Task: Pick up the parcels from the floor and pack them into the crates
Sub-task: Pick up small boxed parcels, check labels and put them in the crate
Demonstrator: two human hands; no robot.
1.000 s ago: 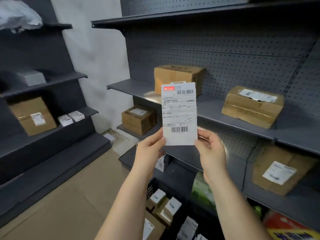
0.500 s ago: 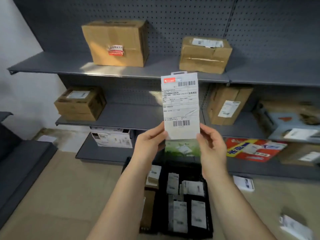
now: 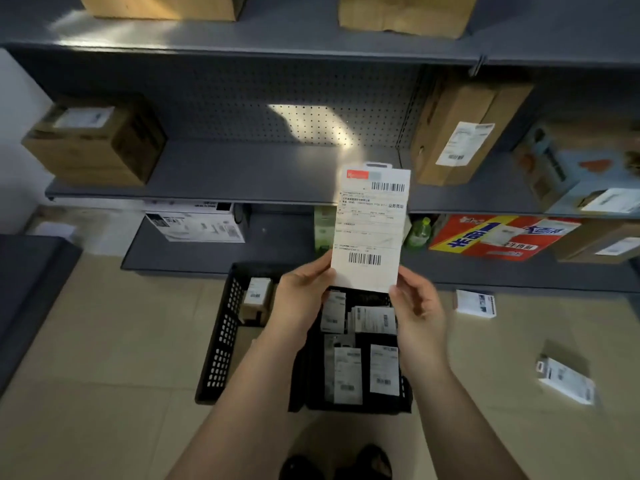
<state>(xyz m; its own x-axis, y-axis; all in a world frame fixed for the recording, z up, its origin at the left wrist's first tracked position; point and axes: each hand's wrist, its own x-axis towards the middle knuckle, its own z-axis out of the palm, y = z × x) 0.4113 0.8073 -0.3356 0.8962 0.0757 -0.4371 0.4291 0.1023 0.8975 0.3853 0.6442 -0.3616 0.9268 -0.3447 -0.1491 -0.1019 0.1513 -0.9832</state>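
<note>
I hold a flat white parcel [image 3: 371, 227] with barcodes and a red logo upright in front of me. My left hand [image 3: 304, 295] pinches its lower left corner and my right hand [image 3: 419, 308] pinches its lower right corner. Below the hands, on the floor, stand two black crates side by side. The left crate [image 3: 221, 336] holds a small brown box [image 3: 257, 298]. The right crate [image 3: 349, 408] holds several flat white parcels. Two more white parcels lie on the floor to the right, one [image 3: 474, 303] near the shelf and one [image 3: 566, 380] farther out.
Grey metal shelving [image 3: 242, 174] fills the wall ahead, carrying brown cartons, a white box [image 3: 194, 221], a green bottle [image 3: 419, 233] and a red package [image 3: 502, 237]. A dark low shelf [image 3: 31, 278] juts in at the left. The floor is beige tile.
The view has tilted down from the shelves to the floor and crates. Both hands still hold the parcel, now lower and right above the crates.
</note>
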